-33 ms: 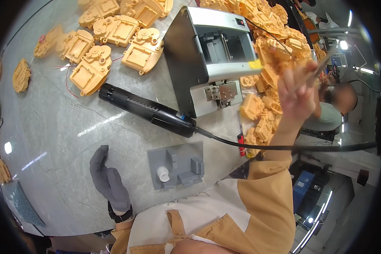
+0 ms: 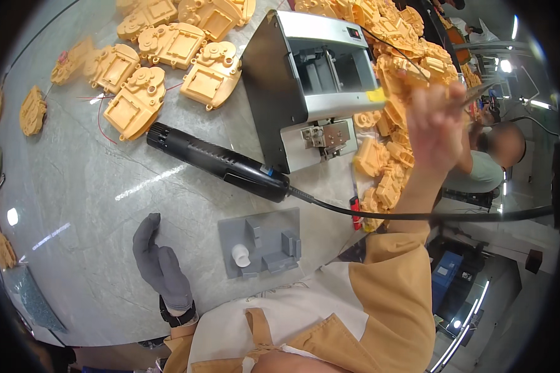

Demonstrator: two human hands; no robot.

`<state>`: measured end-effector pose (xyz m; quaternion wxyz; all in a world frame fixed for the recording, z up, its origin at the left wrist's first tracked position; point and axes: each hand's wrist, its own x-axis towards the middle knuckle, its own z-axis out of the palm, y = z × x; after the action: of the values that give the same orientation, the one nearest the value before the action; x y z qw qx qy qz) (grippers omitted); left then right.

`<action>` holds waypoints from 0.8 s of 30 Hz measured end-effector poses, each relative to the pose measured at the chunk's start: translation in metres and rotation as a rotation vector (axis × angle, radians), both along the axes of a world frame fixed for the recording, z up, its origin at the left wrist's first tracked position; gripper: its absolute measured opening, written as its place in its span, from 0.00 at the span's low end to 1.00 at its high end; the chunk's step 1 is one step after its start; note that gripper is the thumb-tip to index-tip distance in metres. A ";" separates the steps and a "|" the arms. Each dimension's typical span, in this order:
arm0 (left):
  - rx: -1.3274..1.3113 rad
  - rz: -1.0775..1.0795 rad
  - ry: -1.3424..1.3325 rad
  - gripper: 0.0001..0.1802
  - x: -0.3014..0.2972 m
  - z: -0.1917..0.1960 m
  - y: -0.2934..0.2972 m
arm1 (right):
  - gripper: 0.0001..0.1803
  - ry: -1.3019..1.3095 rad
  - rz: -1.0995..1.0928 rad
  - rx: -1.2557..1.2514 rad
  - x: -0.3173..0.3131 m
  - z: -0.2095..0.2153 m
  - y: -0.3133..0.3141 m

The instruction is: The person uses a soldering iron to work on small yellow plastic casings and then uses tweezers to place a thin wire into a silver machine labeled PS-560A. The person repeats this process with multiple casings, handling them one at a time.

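My left hand (image 2: 160,264), in a dark grey glove, lies on the table with its fingers stretched and holding nothing. Beside it, to the right, is a grey plastic fixture (image 2: 266,224) with upright tabs. A short white cylindrical piece (image 2: 240,255) sits at the fixture's left side. My bare right hand (image 2: 437,124) is raised at the right, above the heap of yellow parts, and smeared by motion. Its fingers close on a slim pointed metal tool (image 2: 477,93), too blurred to name surely.
A black electric screwdriver-like tool (image 2: 218,163) lies across the table, its cable (image 2: 379,216) running right. Behind stands a silver and black machine (image 2: 274,93). Yellow plastic housings (image 2: 134,105) lie far left; more are heaped right (image 2: 392,180). A red-handled tool (image 2: 355,211) and a person (image 2: 476,171) are rightward.
My right hand has turned, and the pointed tool has tilted and shifted slightly downward. My left hand and the things on the table stay where they were.
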<state>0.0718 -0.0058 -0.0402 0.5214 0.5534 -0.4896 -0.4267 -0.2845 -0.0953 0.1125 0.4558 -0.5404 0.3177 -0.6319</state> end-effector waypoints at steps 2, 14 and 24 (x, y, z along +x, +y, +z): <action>0.003 0.006 0.004 0.24 -0.001 0.000 0.000 | 0.20 0.180 -0.147 0.018 0.013 0.003 -0.018; 0.026 -0.011 -0.025 0.29 0.001 0.003 -0.001 | 0.09 1.431 -0.330 -0.243 0.047 -0.008 -0.067; 0.030 -0.008 -0.011 0.29 0.001 0.002 0.000 | 0.08 1.593 -0.153 -0.345 0.047 0.003 -0.081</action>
<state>0.0730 -0.0063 -0.0379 0.5085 0.5617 -0.4883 -0.4330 -0.2374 -0.1759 0.1152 -0.0408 -0.8667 0.4804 -0.1278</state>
